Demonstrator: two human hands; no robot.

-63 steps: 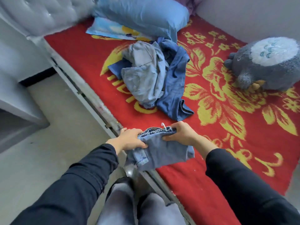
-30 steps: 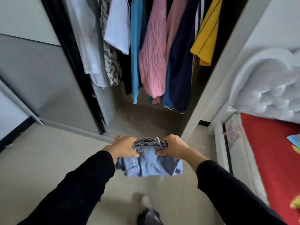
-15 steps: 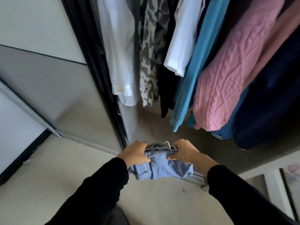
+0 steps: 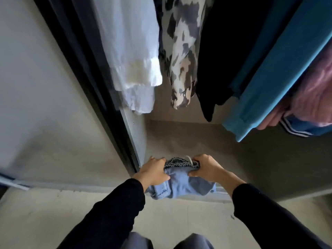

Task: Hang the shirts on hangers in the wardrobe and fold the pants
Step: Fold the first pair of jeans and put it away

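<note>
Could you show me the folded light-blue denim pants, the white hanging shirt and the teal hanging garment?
Folded light-blue denim pants (image 4: 183,184): head view, fabric below the waistband.
White hanging shirt (image 4: 133,51): head view, middle of its front.
Teal hanging garment (image 4: 274,74): head view, middle of its long panel.

Hanging shirts (image 4: 133,51), tops beyond upper edge

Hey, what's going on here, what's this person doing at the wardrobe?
A person stands at the open wardrobe, gripping folded light-blue pants by the waistband with the left hand and right hand. The bundle is held low at the front of its floor, below a hanging white shirt and teal top, not yet set down.
</note>
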